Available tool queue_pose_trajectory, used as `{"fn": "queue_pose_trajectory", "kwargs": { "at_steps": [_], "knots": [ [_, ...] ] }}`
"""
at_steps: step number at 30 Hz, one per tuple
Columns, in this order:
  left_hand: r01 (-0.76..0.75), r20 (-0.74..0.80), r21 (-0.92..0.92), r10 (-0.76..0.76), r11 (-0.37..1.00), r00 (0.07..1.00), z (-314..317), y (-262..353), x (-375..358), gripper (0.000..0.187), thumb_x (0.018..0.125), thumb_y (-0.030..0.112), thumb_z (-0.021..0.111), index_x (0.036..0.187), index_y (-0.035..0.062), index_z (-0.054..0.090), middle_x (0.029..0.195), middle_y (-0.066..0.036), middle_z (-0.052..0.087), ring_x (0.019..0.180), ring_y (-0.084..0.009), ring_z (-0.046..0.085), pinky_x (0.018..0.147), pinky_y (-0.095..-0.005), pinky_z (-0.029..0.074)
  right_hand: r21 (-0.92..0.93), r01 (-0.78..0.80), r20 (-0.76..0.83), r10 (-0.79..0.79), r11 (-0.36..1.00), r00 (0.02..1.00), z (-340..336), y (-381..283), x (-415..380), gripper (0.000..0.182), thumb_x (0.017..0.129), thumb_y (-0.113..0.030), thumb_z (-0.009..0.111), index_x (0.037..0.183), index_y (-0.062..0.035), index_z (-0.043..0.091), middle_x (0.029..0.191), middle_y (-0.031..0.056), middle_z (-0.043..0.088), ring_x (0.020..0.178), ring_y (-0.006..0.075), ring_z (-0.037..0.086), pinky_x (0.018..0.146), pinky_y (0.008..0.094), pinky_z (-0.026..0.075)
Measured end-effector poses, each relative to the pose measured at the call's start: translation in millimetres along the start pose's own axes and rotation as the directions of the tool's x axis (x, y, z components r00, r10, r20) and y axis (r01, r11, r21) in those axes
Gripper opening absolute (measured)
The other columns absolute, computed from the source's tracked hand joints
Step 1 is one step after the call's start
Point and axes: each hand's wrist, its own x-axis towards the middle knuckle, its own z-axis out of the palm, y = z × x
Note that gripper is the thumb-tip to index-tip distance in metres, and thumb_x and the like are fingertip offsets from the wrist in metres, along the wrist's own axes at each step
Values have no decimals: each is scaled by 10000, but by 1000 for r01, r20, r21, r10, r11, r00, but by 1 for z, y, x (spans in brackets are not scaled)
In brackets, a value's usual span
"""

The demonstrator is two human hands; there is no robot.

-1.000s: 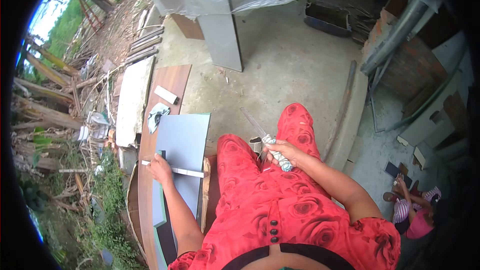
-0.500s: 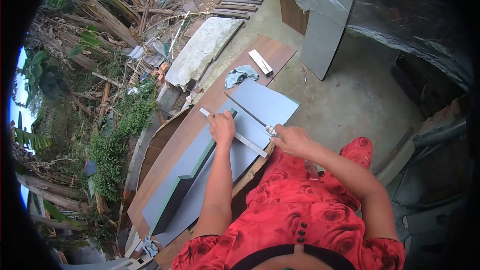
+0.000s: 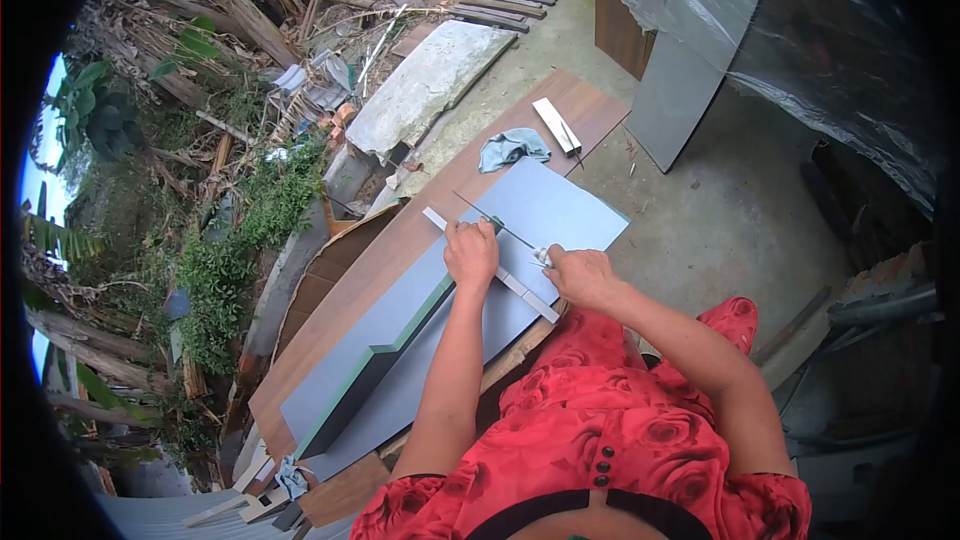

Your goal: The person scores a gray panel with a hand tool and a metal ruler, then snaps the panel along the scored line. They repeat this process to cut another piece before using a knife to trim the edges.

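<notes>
My left hand (image 3: 471, 252) is closed around the far end of a dark strip with a green edge (image 3: 345, 390), which has a step cut in it. A white slat (image 3: 528, 294) crosses under that hand. My right hand (image 3: 583, 277) grips the whitish wrapped handle of a narrow saw-like blade (image 3: 516, 237). The thin blade points to the upper left and passes over the strip's end, beside my left fingers; whether it touches cannot be made out. Beneath everything lies a pale blue-grey panel (image 3: 570, 215).
The panel rests on a brown wood-grain board (image 3: 595, 100). A blue-grey cloth (image 3: 513, 148) and a white rectangular tube (image 3: 556, 125) lie beyond it. A tall grey panel (image 3: 685, 100) stands at the right under plastic sheeting (image 3: 850, 90). A concrete slab (image 3: 430, 85) borders plants at left.
The blade has slid forward and left across the strip's end, with my right hand closer to my left. The whole view has shifted slightly.
</notes>
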Motion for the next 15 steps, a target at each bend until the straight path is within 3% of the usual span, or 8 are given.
{"fn": "queue_pose_trajectory", "kwargs": {
  "at_steps": [15],
  "knots": [
    [40,-14,-32,-40,999,999,-5,2,0,429,872,271,389,738,-46,646,899,-174,615,1077,-345,462,791,-457,440,-35,-1,32,2,999,999,4,13,-28,249,834,-223,491,925,5,446,709,209,598,697,388,591,633,482,449]
  ]
}}
